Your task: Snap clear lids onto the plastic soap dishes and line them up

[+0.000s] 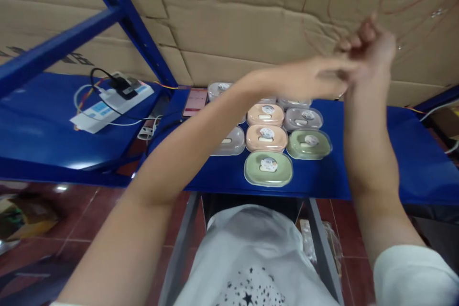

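Observation:
My left hand (328,76) reaches across to the right, its fingers stretched out and apart, the tips touching my right wrist. It holds nothing that I can see. Raised in front of the cardboard, my right hand (376,45) has its fingers curled in, with no object visible in them; both hands are somewhat blurred. Below them, lidded oval boxes stand in rows on the blue table: a green box (268,169) at the front, peach boxes (267,139) behind it, another green box (309,145) and a grey box (303,118) at the right. My left forearm hides some boxes.
A phone (195,102) with a lit screen lies at the back of the blue table (319,179). To the left are a white power strip (113,105) with cables and a blue metal post (138,24). Large cardboard (233,19) stands behind. A cardboard box (30,217) sits on the floor.

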{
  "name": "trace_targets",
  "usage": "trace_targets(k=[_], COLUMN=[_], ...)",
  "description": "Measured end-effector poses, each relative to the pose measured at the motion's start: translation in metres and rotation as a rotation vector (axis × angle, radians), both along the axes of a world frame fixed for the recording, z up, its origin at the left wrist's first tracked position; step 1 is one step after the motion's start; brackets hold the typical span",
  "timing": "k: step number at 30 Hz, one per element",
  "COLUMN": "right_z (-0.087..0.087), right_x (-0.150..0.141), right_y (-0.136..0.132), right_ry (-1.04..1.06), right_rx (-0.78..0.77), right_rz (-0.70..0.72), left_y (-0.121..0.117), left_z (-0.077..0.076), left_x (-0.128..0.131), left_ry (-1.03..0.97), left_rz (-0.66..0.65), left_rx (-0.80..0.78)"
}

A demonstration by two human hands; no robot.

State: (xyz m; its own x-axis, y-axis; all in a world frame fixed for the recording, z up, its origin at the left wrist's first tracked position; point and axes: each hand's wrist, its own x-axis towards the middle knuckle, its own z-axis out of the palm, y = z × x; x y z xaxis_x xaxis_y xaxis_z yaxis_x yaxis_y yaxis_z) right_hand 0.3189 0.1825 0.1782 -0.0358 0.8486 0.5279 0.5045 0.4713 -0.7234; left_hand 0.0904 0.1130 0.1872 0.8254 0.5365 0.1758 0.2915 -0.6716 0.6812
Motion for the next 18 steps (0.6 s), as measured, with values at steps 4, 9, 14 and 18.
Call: trace_targets(k=[4, 9, 14, 18], right_z=[-0.056, -0.131, -0.152, -0.148], right_x=[0.072, 0.14, 0.128, 0.098], right_y=[-0.023, -0.047, -0.055, -0.069], right_ry=[0.51, 0.656, 0.592, 0.509], right_rx=[-0.124, -0.17, -0.26, -0.239], right_rz=[-0.072, -0.262, -0.261, -0.243], left_y=[-0.041, -0.029, 0.005, 0.005], left_z=[-0.031, -0.079, -0.132, -0.151], left_x=[-0.096, -0.199, -0.235, -0.236], left_ry=[-0.061, -0.202, -0.028, 0.084], left_rz=[0.121, 0.795, 1.115, 1.11], left_rx=[0.174, 0.306, 0.442, 0.496])
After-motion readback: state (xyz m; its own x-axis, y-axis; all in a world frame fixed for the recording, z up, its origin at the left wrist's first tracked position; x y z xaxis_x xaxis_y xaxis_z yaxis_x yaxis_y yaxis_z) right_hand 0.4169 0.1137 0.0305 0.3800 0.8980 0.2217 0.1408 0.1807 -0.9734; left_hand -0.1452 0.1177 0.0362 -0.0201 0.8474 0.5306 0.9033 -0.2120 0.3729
